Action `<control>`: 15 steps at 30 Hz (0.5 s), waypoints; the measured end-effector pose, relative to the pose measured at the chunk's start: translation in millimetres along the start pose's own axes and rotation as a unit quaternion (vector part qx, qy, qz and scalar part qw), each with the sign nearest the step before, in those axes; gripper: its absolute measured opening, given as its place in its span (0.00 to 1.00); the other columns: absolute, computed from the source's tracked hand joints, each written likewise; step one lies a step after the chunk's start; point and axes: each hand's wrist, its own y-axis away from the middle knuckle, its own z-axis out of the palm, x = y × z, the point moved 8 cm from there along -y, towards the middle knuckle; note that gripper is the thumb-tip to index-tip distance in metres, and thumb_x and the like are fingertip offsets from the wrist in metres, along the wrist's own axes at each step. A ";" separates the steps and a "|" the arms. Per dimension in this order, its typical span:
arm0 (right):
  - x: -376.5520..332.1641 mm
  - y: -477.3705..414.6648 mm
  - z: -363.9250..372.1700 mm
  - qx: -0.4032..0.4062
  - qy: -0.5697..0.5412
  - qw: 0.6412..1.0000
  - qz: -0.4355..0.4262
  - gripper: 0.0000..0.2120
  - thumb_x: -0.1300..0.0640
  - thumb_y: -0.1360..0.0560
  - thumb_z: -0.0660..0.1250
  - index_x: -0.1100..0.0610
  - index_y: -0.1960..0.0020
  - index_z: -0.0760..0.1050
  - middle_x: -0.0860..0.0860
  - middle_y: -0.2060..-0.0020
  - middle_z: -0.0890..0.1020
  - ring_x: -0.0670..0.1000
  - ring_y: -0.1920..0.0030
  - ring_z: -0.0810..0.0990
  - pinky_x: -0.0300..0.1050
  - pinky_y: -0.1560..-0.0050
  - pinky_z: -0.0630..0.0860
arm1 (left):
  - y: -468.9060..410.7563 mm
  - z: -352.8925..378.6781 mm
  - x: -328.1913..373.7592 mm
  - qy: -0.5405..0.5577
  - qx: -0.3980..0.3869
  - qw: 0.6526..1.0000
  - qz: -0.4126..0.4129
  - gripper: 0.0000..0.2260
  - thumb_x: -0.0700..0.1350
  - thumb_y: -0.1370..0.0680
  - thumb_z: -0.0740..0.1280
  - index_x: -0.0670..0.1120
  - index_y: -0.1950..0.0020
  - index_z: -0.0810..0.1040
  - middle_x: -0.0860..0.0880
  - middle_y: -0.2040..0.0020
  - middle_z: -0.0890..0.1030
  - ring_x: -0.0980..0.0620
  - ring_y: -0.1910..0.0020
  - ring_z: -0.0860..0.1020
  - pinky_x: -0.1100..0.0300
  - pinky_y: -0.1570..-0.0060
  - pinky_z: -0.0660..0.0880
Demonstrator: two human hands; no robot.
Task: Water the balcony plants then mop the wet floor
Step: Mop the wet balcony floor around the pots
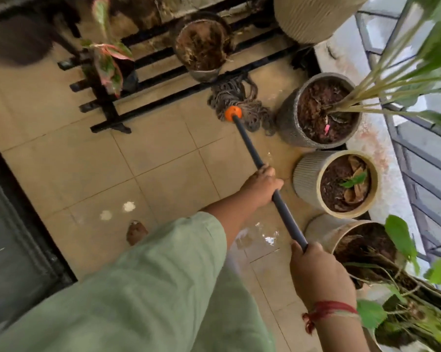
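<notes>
Both my hands are on the mop (248, 146). My left hand (262, 185) is wrapped round the dark handle about midway. My right hand (318, 275), red thread at the wrist, grips the top end with the fingers curled tight.

The handle slants from my right hand, forward and to the left, down to the floor (87, 161). The orange socket (232, 113) is at the far, low end. The grey strings (239, 95) spread on the tiles at the foot of the black rack (148, 102), just beside the grey pot (288, 120).

That grey pot holds dark soil and a plant with long pale stems leaning right. Next to it the ribbed pot (305, 174) holds soil, dry brown leaves and one small green sprout. The nearest pot (323, 229), by my right hand, holds soil and a leafy vine. The pot on the rack (205, 73) is full of dry brown roots. A wet patch (262, 237) shines on the tiles under the handle.
</notes>
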 end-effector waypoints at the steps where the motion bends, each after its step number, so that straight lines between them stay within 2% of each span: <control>1: -14.8 12.8 7.5 -0.001 0.000 1.000 -0.011 0.18 0.42 0.21 0.50 0.55 0.47 0.70 0.54 0.59 0.78 0.58 0.54 0.79 0.45 0.61 0.68 | 19.1 -2.5 -16.0 0.003 0.005 1.000 -0.006 0.11 0.38 0.24 0.64 0.44 0.43 0.76 0.41 0.38 0.68 0.42 0.30 0.62 0.52 0.37 0.67; 4: -60.8 44.0 27.2 -0.014 0.010 0.998 -0.057 0.18 0.42 0.21 0.50 0.54 0.46 0.71 0.53 0.55 0.80 0.57 0.53 0.80 0.44 0.62 0.69 | 68.5 -10.6 -70.0 0.008 0.012 0.999 -0.051 0.10 0.39 0.25 0.64 0.46 0.44 0.76 0.42 0.39 0.69 0.42 0.31 0.63 0.49 0.36 0.66; 7: -113.6 57.6 42.3 -0.018 0.024 0.992 -0.120 0.18 0.44 0.20 0.50 0.55 0.44 0.71 0.53 0.53 0.80 0.56 0.51 0.80 0.43 0.61 0.69 | 113.1 -22.5 -131.4 -0.001 0.013 0.991 -0.134 0.11 0.42 0.25 0.66 0.48 0.42 0.73 0.43 0.35 0.66 0.40 0.28 0.58 0.40 0.33 0.62; 10: -150.2 64.2 53.9 -0.008 0.048 0.984 -0.169 0.23 0.43 0.20 0.51 0.59 0.34 0.67 0.54 0.50 0.81 0.56 0.49 0.80 0.43 0.58 0.71 | 145.7 -31.1 -175.2 0.004 0.036 0.977 -0.211 0.10 0.45 0.23 0.66 0.49 0.42 0.73 0.45 0.32 0.63 0.37 0.28 0.57 0.33 0.32 0.55; 12: -162.1 64.3 56.9 0.008 0.062 0.980 -0.189 0.27 0.43 0.21 0.51 0.60 0.30 0.63 0.54 0.47 0.80 0.55 0.49 0.80 0.45 0.57 0.74 | 154.6 -31.9 -191.6 0.031 0.048 0.971 -0.233 0.08 0.45 0.23 0.66 0.48 0.44 0.72 0.45 0.32 0.62 0.36 0.29 0.59 0.34 0.32 0.58; 15: -160.5 50.0 53.9 0.010 0.083 0.975 -0.208 0.26 0.43 0.20 0.51 0.60 0.31 0.63 0.54 0.44 0.79 0.55 0.48 0.80 0.44 0.58 0.70 | 145.8 -30.5 -189.7 0.071 0.080 0.969 -0.221 0.09 0.44 0.23 0.67 0.46 0.45 0.73 0.45 0.33 0.64 0.39 0.31 0.62 0.44 0.35 0.68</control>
